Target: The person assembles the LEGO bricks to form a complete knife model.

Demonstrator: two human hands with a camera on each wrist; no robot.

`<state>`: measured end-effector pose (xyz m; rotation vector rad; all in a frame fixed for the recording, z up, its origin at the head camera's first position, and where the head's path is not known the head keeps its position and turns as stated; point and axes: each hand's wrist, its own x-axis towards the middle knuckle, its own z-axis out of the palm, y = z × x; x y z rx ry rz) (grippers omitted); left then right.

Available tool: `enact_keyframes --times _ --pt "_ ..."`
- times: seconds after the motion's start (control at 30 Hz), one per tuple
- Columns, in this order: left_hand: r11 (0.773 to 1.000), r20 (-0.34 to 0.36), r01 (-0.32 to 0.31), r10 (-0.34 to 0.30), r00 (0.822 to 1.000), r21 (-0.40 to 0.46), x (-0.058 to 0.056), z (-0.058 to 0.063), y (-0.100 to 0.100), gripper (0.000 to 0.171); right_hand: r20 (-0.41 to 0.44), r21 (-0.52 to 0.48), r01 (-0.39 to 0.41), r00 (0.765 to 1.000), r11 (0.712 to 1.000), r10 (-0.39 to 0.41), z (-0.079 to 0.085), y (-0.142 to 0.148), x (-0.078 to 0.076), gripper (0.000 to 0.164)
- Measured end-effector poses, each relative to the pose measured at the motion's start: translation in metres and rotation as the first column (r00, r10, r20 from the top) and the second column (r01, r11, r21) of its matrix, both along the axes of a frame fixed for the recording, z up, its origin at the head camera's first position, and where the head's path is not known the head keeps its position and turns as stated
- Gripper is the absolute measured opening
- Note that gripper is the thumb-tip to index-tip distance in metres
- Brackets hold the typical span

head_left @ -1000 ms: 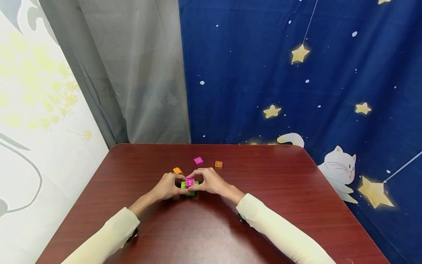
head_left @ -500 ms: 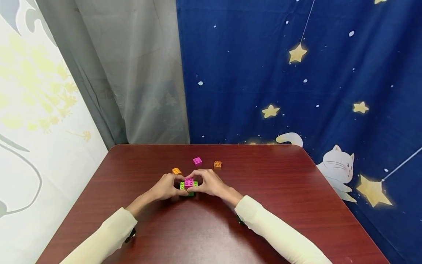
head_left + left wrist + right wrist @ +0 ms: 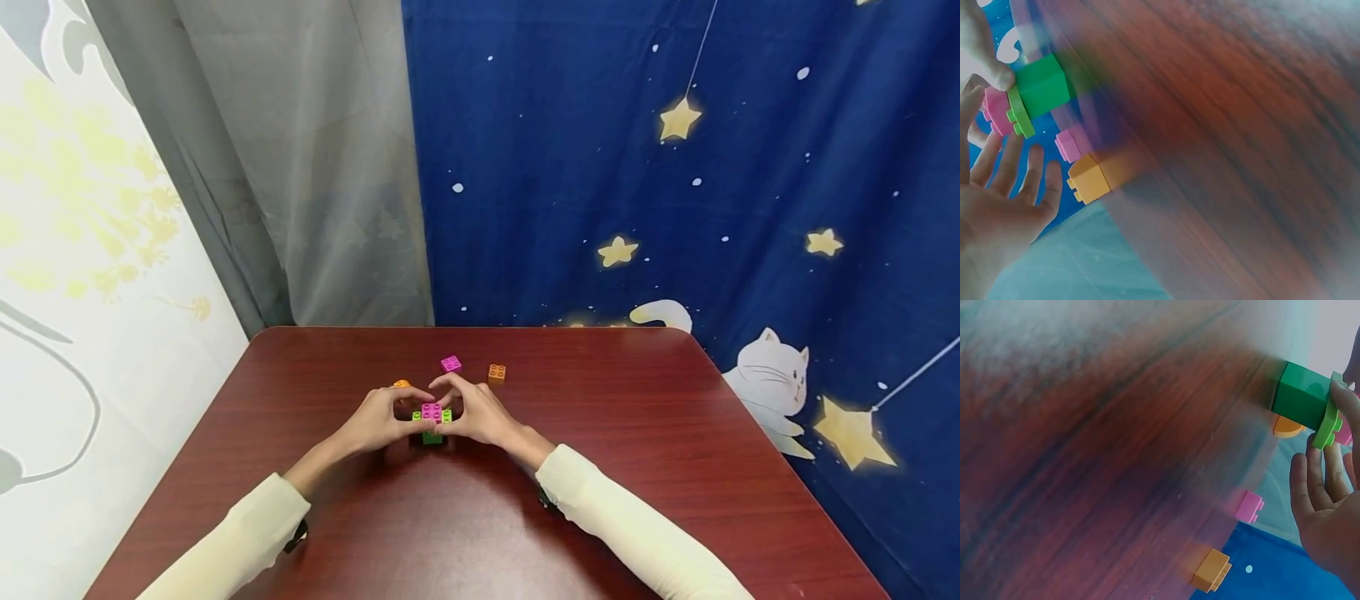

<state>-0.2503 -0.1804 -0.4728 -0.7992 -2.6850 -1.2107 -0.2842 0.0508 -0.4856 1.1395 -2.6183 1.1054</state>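
A small stack rises near the table's middle: a dark green block (image 3: 432, 437) at the bottom, a flat light green brick (image 3: 1020, 112) across it, and a pink four-stud brick (image 3: 431, 412) on top. My left hand (image 3: 378, 419) curves around the stack's left side, its thumb tip at the pink brick's front. From the right, my right hand (image 3: 480, 413) mirrors it, with its thumb over the light green brick in the right wrist view. Both index fingers arch above and behind the pink brick, apart from it in the head view. The other fingers are spread and loosely bent.
Behind the stack lie a loose pink brick (image 3: 451, 364) and an orange-brown four-stud brick (image 3: 497, 372). A rounded orange brick (image 3: 402, 384) sits just behind my left hand, partly covered. The dark red tabletop (image 3: 480, 517) ends at grey and blue curtains.
My index fingers have lifted off the pink brick and moved up and inward, while the thumbs came together at its front. The stack stays in place.
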Motion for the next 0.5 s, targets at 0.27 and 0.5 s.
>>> enact_keyframes --times 0.27,0.5 --pt "1.000 0.002 -0.008 0.008 1.000 0.014 0.0000 -0.0009 0.0026 0.032 0.040 0.001 0.017 0.999 1.000 -0.017 -0.0018 -0.0031 -0.0007 0.064" --pt "0.999 0.041 -0.007 0.006 0.999 0.043 -0.0031 -0.0028 0.0046 0.030 0.047 -0.001 0.012 0.999 1.000 -0.012 -0.0019 -0.0011 -0.0009 0.059"
